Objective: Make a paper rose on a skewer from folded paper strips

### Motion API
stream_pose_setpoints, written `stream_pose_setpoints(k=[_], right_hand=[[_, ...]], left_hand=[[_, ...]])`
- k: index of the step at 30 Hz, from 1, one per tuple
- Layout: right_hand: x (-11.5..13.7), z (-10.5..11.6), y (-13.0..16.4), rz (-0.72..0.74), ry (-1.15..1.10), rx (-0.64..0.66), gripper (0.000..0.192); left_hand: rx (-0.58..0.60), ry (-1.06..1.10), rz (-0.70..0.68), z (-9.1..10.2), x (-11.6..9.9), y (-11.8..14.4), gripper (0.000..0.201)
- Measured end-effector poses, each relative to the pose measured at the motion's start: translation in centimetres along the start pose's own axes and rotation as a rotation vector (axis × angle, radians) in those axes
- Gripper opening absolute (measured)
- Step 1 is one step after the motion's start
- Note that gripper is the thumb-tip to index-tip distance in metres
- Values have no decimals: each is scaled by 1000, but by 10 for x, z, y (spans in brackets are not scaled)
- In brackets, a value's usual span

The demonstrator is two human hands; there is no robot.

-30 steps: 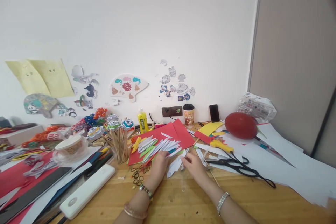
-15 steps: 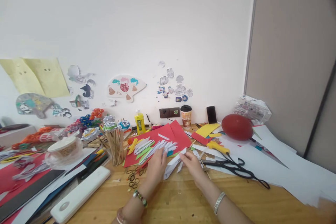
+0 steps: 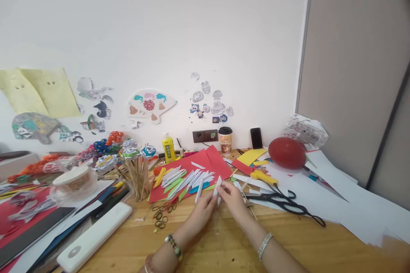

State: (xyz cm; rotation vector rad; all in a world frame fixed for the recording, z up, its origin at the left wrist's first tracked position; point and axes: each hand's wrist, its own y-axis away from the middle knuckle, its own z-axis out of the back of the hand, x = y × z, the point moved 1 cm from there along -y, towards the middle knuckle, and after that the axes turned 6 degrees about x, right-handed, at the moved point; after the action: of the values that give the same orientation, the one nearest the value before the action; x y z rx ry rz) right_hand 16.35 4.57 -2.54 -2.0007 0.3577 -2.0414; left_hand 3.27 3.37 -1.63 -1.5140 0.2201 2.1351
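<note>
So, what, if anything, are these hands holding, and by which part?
A narrow white paper piece: the right hand at its right side, the left hand at its lower end.

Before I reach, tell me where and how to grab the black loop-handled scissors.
Probably best by the open black loops, coming from the right: the scissors lie with those handles spread rightward, blades pointing left toward your right hand.

Clocked from the centre of my view, the folded strip (image 3: 218, 185) near six looks matt white paper to me, the tabletop (image 3: 218, 243) below smooth, faintly shiny wood. At five, a bracelet (image 3: 265, 246) glitters like metal. The red balloon (image 3: 287, 152) past three is glossy, the packaging (image 3: 306, 131) at three clear plastic. At eight: rough wooden sticks (image 3: 138, 179), a smooth white plastic case (image 3: 96, 236).
</note>
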Motion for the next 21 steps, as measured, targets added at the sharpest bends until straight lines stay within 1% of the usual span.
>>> stream_pose_setpoints(k=[2,5,9,12,14,16,18,21], right_hand=[[-3,3,-2,3,5,-52,34],[-5,10,-5,11,8,-114,37],[-3,13,-7,34,-81,-157,48],[0,11,-7,34,-139,-155,52],[1,9,-6,46,-151,-135,48],[0,8,-6,58,-157,-107,39],[0,7,-6,63,-156,-88,31],[-1,8,-6,67,-156,-74,26]], left_hand=[[-27,59,46,1,9,-4,41],[-61,103,69,5,17,-8,44],[-130,134,86,10,19,-8,48],[-161,163,92,12,18,-8,54],[-165,183,96,11,18,-8,57],[-167,194,96,11,17,-9,58],[-173,199,96,10,15,-9,56],[-171,200,99,11,8,-8,52]])
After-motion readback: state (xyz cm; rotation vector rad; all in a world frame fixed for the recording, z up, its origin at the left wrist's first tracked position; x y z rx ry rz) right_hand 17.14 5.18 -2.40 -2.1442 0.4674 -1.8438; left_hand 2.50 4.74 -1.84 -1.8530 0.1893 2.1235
